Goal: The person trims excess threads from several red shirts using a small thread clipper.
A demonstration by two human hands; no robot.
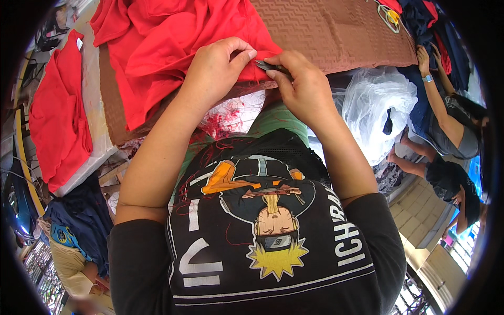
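Note:
A red garment [173, 44] lies crumpled over the near edge of a brown patterned cloth cover [341, 31]. My left hand [216, 68] pinches the garment near its edge, with finger and thumb closed together. Just right of it, my right hand [307, 86] is closed around small dark thread snips [266, 65]. The blades point left toward my left fingertips, close against the red fabric. Most of the snips' body is hidden in my right hand.
Another red garment [62, 113] hangs over the table at the left. Red thread scraps [223, 119] lie near my lap. Clear plastic sheeting [375, 113] is bunched at the right. Another person's hand [423, 61] touches dark clothing [446, 44] at the far right.

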